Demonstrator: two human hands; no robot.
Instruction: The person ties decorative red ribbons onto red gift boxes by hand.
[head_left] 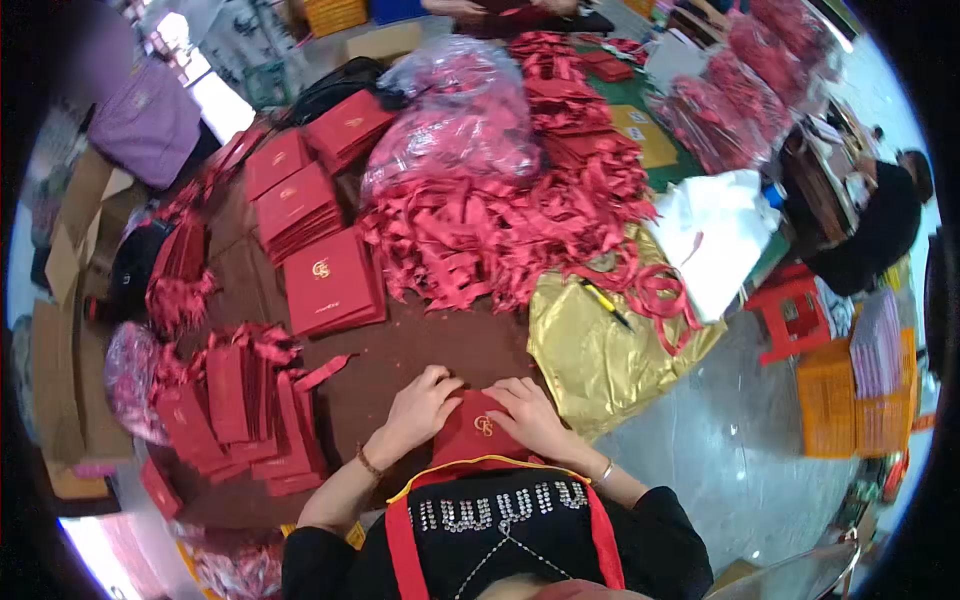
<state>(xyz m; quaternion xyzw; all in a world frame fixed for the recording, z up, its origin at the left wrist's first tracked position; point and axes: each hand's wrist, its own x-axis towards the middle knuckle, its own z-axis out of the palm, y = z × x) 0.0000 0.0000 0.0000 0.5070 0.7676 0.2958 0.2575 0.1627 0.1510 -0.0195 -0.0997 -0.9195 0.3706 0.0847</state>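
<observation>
A red pouch with a gold logo (484, 427) lies on the brown table (400, 345) close to my body. My left hand (415, 408) holds its left edge with curled fingers. On the opposite edge, my right hand (530, 412) has its fingers bent over the top corner. Beyond them is a large heap of red ribbons (450, 240). Stacks of red pouches (328, 280) stand at the back left, and more upright pouches with ribbons (235, 395) are at the left.
A gold sheet (590, 350) with a yellow-black pen (606, 303) lies at the right, beside white bags (712, 235). Plastic bags of red items (455, 110) stand behind. Cardboard boxes (65, 350) line the left. A person in black (882, 225) is at the far right.
</observation>
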